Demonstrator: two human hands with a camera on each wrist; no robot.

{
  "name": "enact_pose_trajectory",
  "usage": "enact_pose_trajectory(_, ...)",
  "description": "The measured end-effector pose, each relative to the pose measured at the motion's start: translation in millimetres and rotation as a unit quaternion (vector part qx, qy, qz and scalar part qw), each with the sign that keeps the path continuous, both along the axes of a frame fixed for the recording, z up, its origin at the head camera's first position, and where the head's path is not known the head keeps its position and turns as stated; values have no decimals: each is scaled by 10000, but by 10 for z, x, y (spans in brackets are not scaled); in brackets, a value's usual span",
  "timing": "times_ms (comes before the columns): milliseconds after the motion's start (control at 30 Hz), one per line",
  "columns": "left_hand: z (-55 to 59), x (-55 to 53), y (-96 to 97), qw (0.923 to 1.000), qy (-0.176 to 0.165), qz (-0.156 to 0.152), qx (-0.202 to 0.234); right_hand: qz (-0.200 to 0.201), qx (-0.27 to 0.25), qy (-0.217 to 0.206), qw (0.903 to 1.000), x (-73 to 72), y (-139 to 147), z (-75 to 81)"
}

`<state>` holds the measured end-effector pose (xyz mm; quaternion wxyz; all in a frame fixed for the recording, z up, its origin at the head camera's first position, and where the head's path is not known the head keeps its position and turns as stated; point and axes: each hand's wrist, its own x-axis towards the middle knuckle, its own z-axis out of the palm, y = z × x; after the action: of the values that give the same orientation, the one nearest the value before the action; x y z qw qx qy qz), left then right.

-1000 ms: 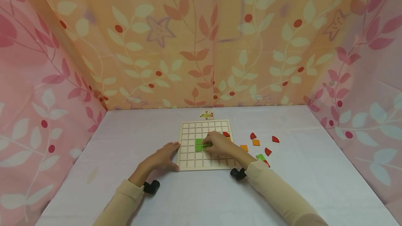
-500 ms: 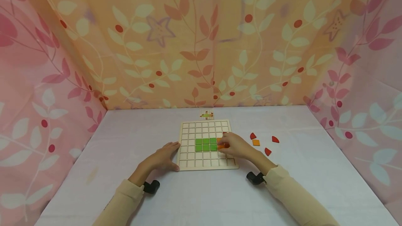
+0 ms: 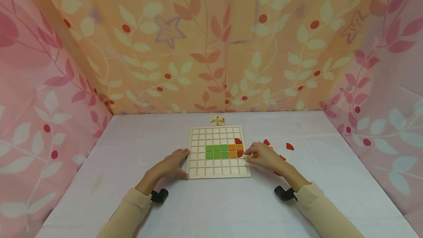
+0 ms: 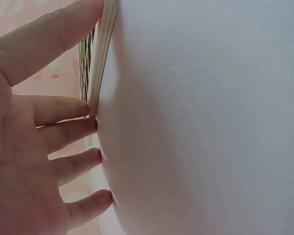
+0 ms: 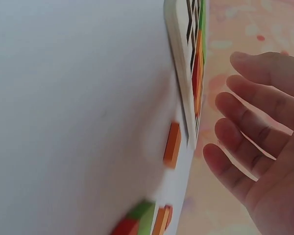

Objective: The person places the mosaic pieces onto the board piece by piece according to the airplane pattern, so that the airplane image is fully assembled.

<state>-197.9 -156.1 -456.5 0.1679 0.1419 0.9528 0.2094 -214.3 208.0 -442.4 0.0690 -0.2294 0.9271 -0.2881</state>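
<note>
A wooden grid board [image 3: 205, 170] lies flat, with green square tiles [image 3: 217, 151] in two rows across its middle. Orange square tiles [image 3: 232, 154] and a red quarter-circle tile [image 3: 240, 154] follow at the right end; another red quarter-circle tile [image 3: 238, 141] sits above. My left hand [image 3: 171, 165] rests at the board's left edge, thumb by the near corner, fingers spread and fairly straight. Just off the right edge hovers my right hand [image 3: 264, 156]. In the right wrist view its fingers [image 5: 235, 107] are loosely bent and hold nothing, above a loose orange tile [image 5: 172, 145].
Loose tiles lie right of the board, partly behind the right hand: a red quarter-circle [image 3: 289, 146] farther off, and a green tile [image 5: 147, 218] beside a red one [image 5: 126, 227]. A small pattern card [image 3: 217, 120] lies beyond the board. Floral cloth [image 3: 211, 47] walls the table.
My right hand has moved right, from the green tiles to past the board's right edge, leaving an orange and a red tile on the board. The left hand stays put.
</note>
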Motion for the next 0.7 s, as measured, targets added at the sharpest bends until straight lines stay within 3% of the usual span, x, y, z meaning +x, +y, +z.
enact_pose_trajectory(300, 3, 4, 14, 10000, -49, 44, 50, -292, 11, 62, 9996, 94, 304, -59)
enact_pose_trajectory(700, 4, 5, 4, 10000, 31, -5, 45, -729, 887, -52, 9934, 169, 538, -116)
